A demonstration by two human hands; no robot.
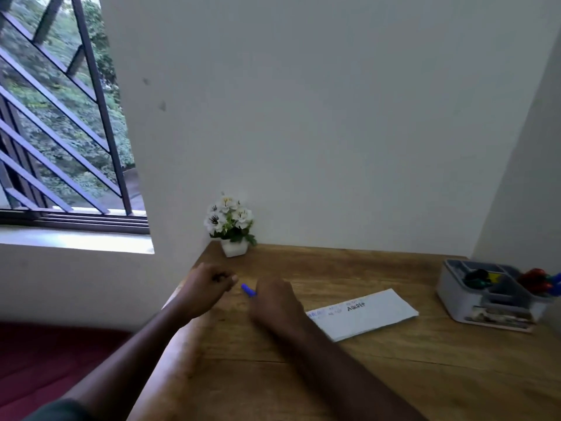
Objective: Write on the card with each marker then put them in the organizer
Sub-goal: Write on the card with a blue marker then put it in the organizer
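Between the two hands, curled fingers: the right hand (274, 302) grips a blue marker (249, 290), mostly hidden, its exposed end pointing up-left; the left hand (209, 284) pinches something dark, too blurred to name. One white written-on card (364, 312) lies just right; one grey plastic organizer (455, 294) holds several markers, count unclear, on the wooden table (303, 375).

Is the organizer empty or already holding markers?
Holding markers. The grey organizer on the desk's right has several markers standing in its compartments: red, green, blue and dark caps show.

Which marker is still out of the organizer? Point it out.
The blue marker, sticking out of the right hand over the table. The other markers already sit in the grey organizer.
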